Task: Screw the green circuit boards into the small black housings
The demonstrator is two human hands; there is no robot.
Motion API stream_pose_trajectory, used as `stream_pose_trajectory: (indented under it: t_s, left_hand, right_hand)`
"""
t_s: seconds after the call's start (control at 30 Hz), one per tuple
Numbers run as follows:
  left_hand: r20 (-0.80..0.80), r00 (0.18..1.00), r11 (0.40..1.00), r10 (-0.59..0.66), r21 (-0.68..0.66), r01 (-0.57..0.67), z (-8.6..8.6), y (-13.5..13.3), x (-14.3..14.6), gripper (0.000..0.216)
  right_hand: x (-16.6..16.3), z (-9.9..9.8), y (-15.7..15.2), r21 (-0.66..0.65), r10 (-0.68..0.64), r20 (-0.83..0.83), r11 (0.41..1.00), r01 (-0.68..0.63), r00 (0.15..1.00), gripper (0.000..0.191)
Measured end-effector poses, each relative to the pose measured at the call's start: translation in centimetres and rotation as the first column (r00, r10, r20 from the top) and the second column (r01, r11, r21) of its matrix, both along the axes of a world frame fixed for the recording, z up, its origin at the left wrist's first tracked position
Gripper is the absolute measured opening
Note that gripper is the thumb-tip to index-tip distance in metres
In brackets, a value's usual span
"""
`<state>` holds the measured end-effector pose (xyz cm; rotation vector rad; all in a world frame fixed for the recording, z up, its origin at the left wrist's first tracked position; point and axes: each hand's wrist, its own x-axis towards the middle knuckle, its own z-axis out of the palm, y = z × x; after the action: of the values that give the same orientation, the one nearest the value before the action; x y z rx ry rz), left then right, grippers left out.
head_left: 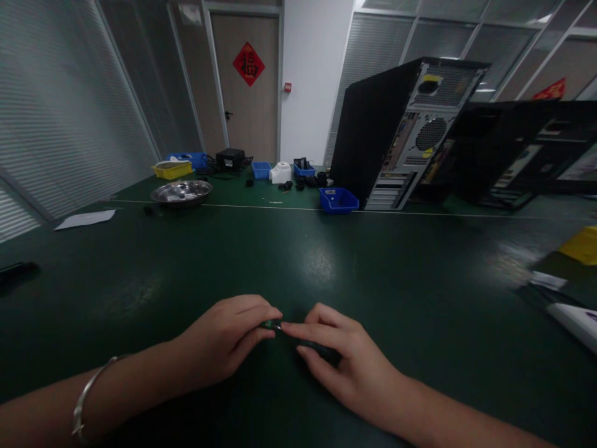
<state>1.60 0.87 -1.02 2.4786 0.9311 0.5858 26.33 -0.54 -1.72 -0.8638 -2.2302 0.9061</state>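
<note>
My left hand [233,336] pinches a small green piece, which looks like a circuit board [267,324], between thumb and fingers; most of it is hidden by the fingertips. A slim tool with a black handle [321,350] lies in my right hand [347,354], fingers closed round it and the index finger stretched along it towards the left hand. Its metal tip [278,327] meets or nearly meets the green piece; whether they touch, I cannot tell. Both hands are low over the dark green table [298,267], near the middle.
Beyond a pale line across the table stand a metal bowl [181,193], a blue bin [339,201] and a black computer tower [373,130]. Small blue trays [262,170] sit further back. Paper [86,219] lies at left; a white device [576,323] is at the right edge.
</note>
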Motion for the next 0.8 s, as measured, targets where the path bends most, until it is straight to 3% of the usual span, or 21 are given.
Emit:
stream_pose_trajectory:
  t_s: [0.07, 0.37, 0.8]
  left_hand:
    - [-0.015, 1.000, 1.000, -0.004, 0.014, 0.004, 0.09, 0.01, 0.05, 0.026]
    - [0.171, 0.985, 0.983, 0.016, -0.180, 0.015, 0.59, 0.01, 0.32, 0.018]
    - [0.225, 0.971, 0.955, 0.080, -0.297, -0.009, 0.04, 0.03, 0.33, 0.018]
  right_hand:
    - [-0.01, 0.03, 0.01, -0.005, 0.005, -0.001, 1.000, -0.005, 1.000, 0.041]
    - [-0.16, 0.14, 0.22, -0.060, 0.026, -0.107, 0.998, -0.032, 0.994, 0.036]
    - [-0.26, 0.32, 0.18, -0.107, 0.019, -0.154, 0.994, -0.036, 0.988, 0.036]
